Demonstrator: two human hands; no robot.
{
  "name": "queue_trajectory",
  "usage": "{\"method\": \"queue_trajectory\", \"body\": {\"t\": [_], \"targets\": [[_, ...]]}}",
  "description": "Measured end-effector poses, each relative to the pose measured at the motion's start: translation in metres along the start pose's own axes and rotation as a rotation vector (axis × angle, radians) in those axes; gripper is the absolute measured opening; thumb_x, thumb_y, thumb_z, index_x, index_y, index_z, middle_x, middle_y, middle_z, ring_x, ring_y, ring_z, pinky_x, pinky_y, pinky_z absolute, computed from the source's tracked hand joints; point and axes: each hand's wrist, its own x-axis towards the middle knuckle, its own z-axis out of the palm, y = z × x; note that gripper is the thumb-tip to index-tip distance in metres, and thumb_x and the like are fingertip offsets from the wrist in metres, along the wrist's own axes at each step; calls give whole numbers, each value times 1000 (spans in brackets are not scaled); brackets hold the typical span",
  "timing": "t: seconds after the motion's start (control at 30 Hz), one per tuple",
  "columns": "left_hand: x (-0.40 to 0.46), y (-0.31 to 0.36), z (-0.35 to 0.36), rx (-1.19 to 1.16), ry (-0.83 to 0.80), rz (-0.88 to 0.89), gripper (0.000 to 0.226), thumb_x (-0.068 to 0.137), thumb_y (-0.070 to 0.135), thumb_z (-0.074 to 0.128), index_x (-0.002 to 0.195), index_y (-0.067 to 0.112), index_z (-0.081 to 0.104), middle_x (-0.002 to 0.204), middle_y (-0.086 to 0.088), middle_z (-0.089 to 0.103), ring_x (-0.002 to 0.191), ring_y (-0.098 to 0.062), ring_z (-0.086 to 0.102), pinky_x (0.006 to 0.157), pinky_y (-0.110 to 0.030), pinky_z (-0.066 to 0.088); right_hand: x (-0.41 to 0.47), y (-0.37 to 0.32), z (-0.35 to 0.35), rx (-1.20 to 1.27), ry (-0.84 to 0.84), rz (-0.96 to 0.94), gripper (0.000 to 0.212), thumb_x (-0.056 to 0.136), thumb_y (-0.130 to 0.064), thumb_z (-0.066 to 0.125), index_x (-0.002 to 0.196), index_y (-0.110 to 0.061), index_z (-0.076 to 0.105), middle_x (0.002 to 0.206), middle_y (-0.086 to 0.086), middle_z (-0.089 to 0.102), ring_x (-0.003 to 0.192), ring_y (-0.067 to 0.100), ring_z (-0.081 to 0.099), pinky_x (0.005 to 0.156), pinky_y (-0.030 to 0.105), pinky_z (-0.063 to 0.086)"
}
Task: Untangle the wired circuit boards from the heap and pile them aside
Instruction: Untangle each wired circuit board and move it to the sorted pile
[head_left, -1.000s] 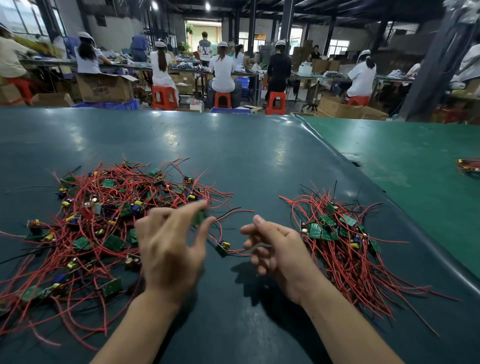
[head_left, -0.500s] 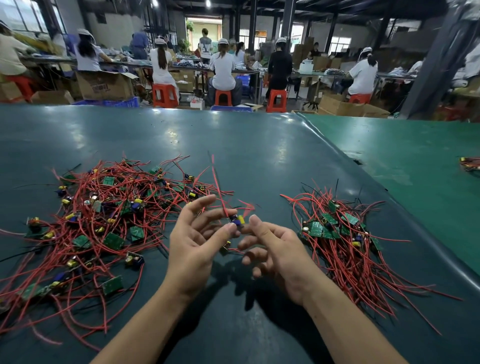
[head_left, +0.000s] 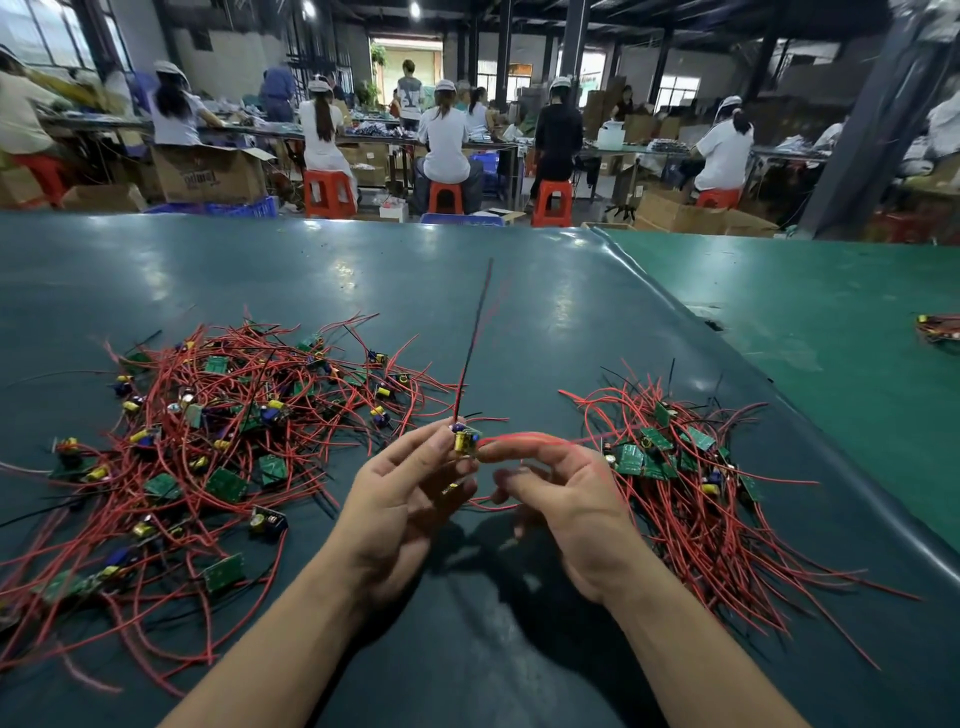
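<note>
Left hand (head_left: 400, 499) pinches a circuit board (head_left: 466, 440); right hand (head_left: 566, 499) pinches its red wire (head_left: 519, 439).

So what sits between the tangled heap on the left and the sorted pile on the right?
In the head view, both hands: the left hand and right hand hold one wired board over the table, between heap and pile.

Red wires (head_left: 218, 415) snarl over green boards (head_left: 226, 484), yellow capacitors (head_left: 462, 441) glinting; dark teal mat (head_left: 363, 291) below, brighter green mat (head_left: 831, 364) alongside, orange stools (head_left: 330, 193) behind.
</note>
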Motion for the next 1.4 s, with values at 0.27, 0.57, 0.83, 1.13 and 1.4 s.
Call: {"method": "queue_trajectory", "body": {"t": [0.27, 0.57, 0.83, 1.13, 1.4], "targets": [[-6, -7, 6, 181, -42, -116, 19, 80, 14, 64, 94, 1, 64, 73, -9, 65, 59, -17, 63, 57, -27, 57, -1, 3, 3, 38, 34, 25, 19, 78, -26, 71, 91, -15, 80, 62, -6, 66, 51, 3, 56, 46, 13, 42], [-2, -8, -1, 271, -135, -208, 24, 74, 18, 70, 93, 3, 73, 88, -15, 69, 72, -24, 67, 74, -32, 57, 4, 10, 2, 8, 154, 91, 26, 97, -24, 57, 85, -15, 78, 55, 4, 46, 46, 16, 37, 46, 20, 29], [-4, -4, 0, 314, -176, -240, 12, 72, 11, 71, 82, 5, 68, 79, -9, 62, 70, -19, 55, 68, -30, 49, 4, 1, -6, -32, 116, 93, 26, 97, -19, 58, 82, -9, 77, 45, -7, 30, 37, 7, 21, 40, 15, 19], [-8, -4, -4, 269, -420, -338, 9, 64, 15, 72, 59, 14, 65, 72, -3, 63, 51, -9, 50, 52, -26, 48, 16, -8, -22, 234, 391, 3, 30, 100, -8, 49, 94, 19, 58, 46, -7, 49, 31, 5, 23, 34, 13, 22], [-6, -4, -9, 231, -525, -376, 30, 55, 23, 90, 59, 14, 62, 65, -1, 59, 48, -12, 48, 52, -24, 45, 17, -6, -20, 373, 447, 47, 34, 101, -14, 47, 74, -2, 63, 47, -5, 36, 33, 5, 25, 32, 15, 22]]}}
